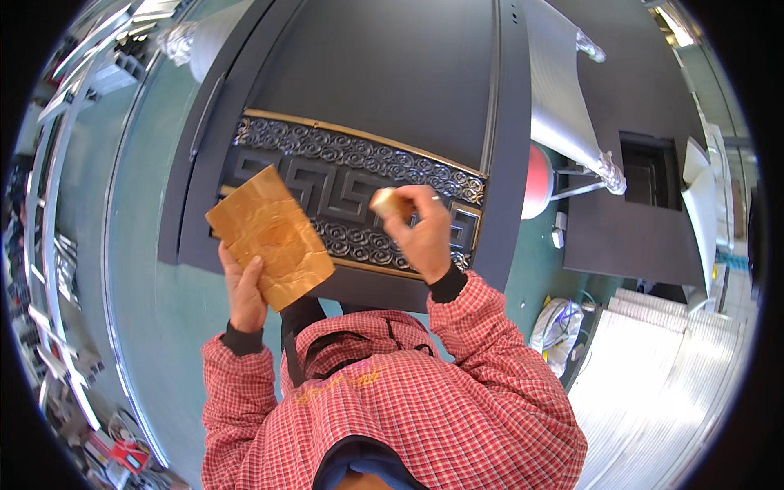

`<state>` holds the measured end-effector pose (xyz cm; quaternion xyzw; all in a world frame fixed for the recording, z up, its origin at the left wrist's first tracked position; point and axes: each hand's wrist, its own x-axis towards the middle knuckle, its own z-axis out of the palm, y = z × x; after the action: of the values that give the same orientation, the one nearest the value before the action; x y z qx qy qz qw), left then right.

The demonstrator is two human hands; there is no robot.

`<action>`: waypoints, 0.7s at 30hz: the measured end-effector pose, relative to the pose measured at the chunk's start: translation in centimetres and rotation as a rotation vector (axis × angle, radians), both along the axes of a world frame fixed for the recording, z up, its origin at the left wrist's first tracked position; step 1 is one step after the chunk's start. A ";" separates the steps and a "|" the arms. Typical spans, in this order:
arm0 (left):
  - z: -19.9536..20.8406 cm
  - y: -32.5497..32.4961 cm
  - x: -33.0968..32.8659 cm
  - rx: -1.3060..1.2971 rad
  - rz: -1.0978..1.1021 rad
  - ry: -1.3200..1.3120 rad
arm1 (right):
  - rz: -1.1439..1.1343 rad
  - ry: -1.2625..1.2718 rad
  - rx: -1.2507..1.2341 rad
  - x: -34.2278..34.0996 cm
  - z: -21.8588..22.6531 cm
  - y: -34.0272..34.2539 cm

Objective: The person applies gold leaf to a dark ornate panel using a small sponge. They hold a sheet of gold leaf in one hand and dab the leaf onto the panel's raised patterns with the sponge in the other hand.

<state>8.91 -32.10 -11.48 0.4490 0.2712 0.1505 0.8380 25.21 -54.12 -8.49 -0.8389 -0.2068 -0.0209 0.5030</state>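
Note:
My left hand (245,294) grips the lower left edge of a flat, gold-coloured piece of card (282,233), thumb on top. The card's surface looks wrinkled and smeared, with a darker patch in the middle. In my right hand (429,237) is a small pale and gold-brown pad, like a sponge (387,201), pinched in the fingertips and slightly blurred. Both hands are above a dark grey door panel (384,65). Its raised band of black scrolls (335,147) and square key pattern (343,192) lies under them, edged with gold strips (367,139).
Wrapped rollers (559,90) stand at the right and upper left of the panel. Beyond the right one are a red round drum (536,181) and a dark sheet with a rectangular opening (651,167). Stacked pale slats (645,367) lie at the lower right; metal racks (65,155) line the left.

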 end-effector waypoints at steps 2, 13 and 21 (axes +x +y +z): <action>-0.1 2.5 1.2 0.023 -0.020 0.041 | -0.295 0.110 0.036 2.6 -3.2 -2.1; -1.7 12.7 11.5 0.035 -0.274 0.045 | -1.023 0.042 -0.214 10.5 -13.7 -9.0; -2.5 15.8 15.3 0.022 -0.320 0.101 | -0.893 0.176 -0.309 10.6 -14.0 -4.3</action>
<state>24.21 -16.26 -13.95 0.5026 0.2364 -0.0049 0.8315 35.76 -58.37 -22.53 -0.9092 0.2164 -0.1330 0.3298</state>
